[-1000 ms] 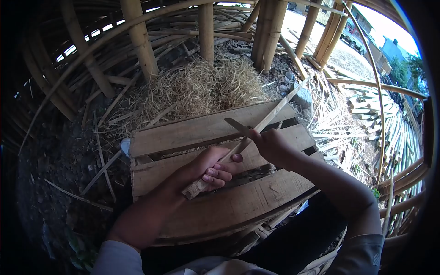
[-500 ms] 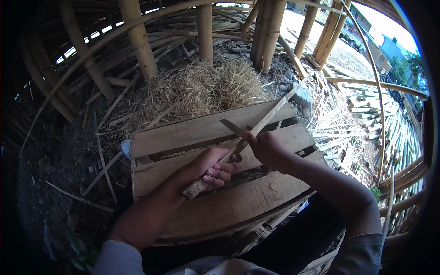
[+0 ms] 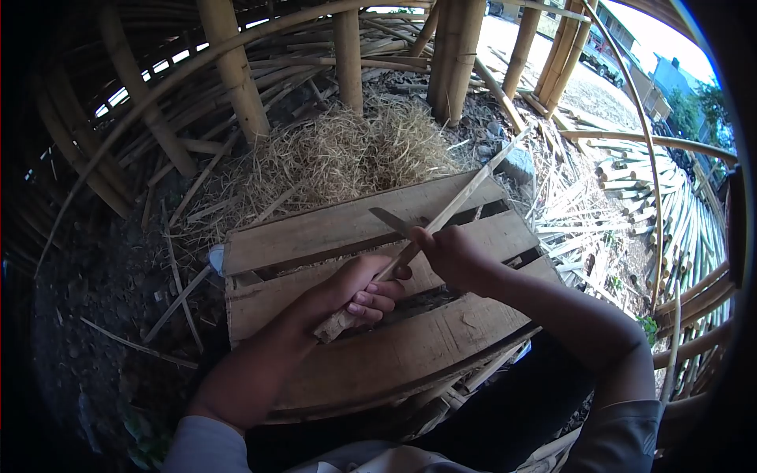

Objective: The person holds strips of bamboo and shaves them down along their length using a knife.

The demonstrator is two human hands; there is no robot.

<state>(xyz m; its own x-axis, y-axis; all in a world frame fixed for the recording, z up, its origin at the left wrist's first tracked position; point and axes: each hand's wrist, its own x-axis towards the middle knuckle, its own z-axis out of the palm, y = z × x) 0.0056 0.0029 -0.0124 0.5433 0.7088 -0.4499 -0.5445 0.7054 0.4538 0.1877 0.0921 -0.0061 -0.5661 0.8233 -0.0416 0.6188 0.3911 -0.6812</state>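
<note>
The right hand [image 3: 453, 251] and its grey, narrow-bladed metal knife [image 3: 389, 221] had slid slightly toward seven o'clock along the long, pale, bamboo-like strip [image 3: 471, 188], suggesting a lengthwise stroke. That hand was closed around the knife's hidden handle; the left hand [image 3: 369, 285] clamped the strip, which slanted from seven to two o'clock above the slatted wooden worktop [image 3: 394, 359].

Just past the slatted tabletop [image 3: 473, 319] I see a loose heap of pale, curly shavings [image 3: 347, 154] on the ground, close to the foot of a thick bamboo post [image 3: 453, 67]. Long poles [image 3: 292, 71] lie stacked behind it in the shade. A grey block [image 3: 518, 165] sits near the tabletop's far right corner, and a big pile of cut bamboo [image 3: 698, 213] spreads out in the sun. Farther off, a vehicle [image 3: 603, 65] stands near a blue building [image 3: 674, 77].
</note>
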